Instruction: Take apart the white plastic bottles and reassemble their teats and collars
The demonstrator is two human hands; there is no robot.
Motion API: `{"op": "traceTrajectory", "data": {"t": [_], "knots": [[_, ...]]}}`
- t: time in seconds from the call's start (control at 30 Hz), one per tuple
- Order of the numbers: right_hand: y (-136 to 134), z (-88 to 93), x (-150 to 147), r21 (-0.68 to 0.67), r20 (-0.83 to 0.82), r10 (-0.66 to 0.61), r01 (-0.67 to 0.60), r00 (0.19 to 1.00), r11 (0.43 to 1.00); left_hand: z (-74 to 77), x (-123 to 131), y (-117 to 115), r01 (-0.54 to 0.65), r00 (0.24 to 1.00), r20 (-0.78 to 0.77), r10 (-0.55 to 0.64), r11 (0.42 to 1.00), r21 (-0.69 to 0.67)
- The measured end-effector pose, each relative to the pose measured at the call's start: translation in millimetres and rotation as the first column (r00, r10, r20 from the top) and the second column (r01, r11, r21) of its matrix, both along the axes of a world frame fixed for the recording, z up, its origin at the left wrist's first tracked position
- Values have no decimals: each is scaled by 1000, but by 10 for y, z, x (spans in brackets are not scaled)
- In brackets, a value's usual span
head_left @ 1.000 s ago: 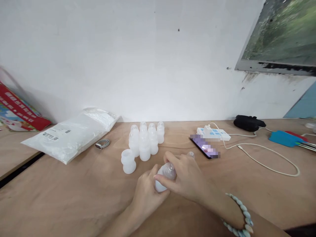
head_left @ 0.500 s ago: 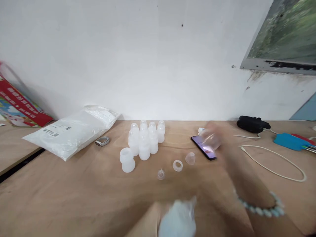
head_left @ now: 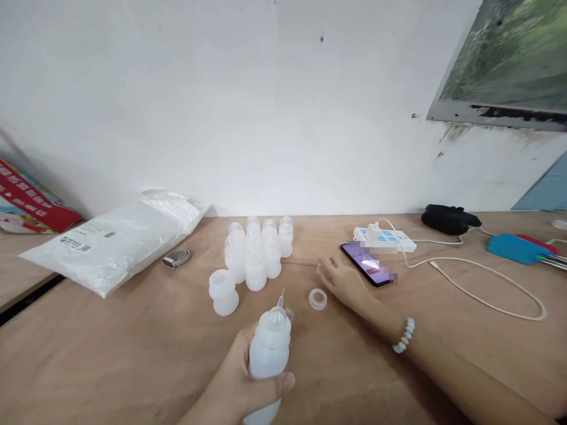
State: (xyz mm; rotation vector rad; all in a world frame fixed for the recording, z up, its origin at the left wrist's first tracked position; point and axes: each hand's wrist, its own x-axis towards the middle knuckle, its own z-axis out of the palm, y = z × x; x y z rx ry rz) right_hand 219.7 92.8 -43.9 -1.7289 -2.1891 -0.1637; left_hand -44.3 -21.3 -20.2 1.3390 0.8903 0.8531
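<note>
My left hand (head_left: 248, 378) is wrapped round a translucent baby bottle (head_left: 270, 348), tilted at the front of the table. A clear part with a thin pointed tip rises from its mouth. My right hand (head_left: 343, 280) rests low over the table, fingers bent; whatever lies beneath them is mostly hidden. Just left of that wrist is a translucent collar ring (head_left: 318, 299). A small clear nipple (head_left: 289, 313) shows partly behind the bottle tip. Farther back stand several capped bottles (head_left: 256, 268) in a cluster, with an open-mouthed bottle (head_left: 224, 293) in front of them.
A lit phone (head_left: 365, 264) lies right of my right hand, before a white power strip (head_left: 385, 239) with a looping cable (head_left: 500, 280). A black case (head_left: 449, 219) and blue spatula (head_left: 514, 248) are farther right. At left are a watch (head_left: 176, 258) and white plastic bag (head_left: 115, 242).
My right hand has moved left from over the phone, uncovering the power strip. The clear dome on the table is now out of sight. My left hand has moved left and up with the bottle.
</note>
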Motion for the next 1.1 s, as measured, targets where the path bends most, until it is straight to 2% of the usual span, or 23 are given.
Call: {"op": "traceTrajectory", "data": {"t": [0.1,0.2,0.3,0.4,0.57,0.63,0.67,0.73,0.77,0.8,0.93,1.0,1.1], "knots": [[133,-45,-75,10,39,5,-5,999,1000,112,73,223,37,999,-43,-33,995,98],[278,-51,-126,38,37,-1,-1,999,999,188,129,445,6,996,-91,9,986,166],[383,-32,-155,69,4,13,-13,1000,997,163,141,579,-72,987,-125,99,976,206],[401,48,-165,117,-63,29,-21,998,993,95,112,604,-83,982,-145,118,971,226],[128,335,-247,177,-226,80,-40,971,983,47,66,547,-55,978,-177,108,958,282],[-77,436,-342,120,-333,194,-163,923,979,47,76,520,-37,973,-209,102,956,293],[-185,470,-404,50,-495,289,-305,819,951,49,89,503,-26,969,-226,95,956,292],[-385,504,-542,-22,-725,342,-516,598,856,54,129,461,6,967,-248,64,963,270],[-469,510,-611,-43,-782,320,-559,535,828,59,153,437,26,967,-251,38,969,248],[-539,514,-673,-70,-804,288,-563,521,824,66,176,411,43,968,-249,15,973,225],[-677,552,-793,-156,-781,190,-481,595,863,132,224,341,108,982,-166,-85,985,134],[-691,575,-778,-168,-774,208,-512,598,843,177,205,339,203,977,-81,-199,978,40],[-700,575,-735,-167,-785,264,-601,561,782,186,149,364,358,934,48,-355,923,-139]]}}
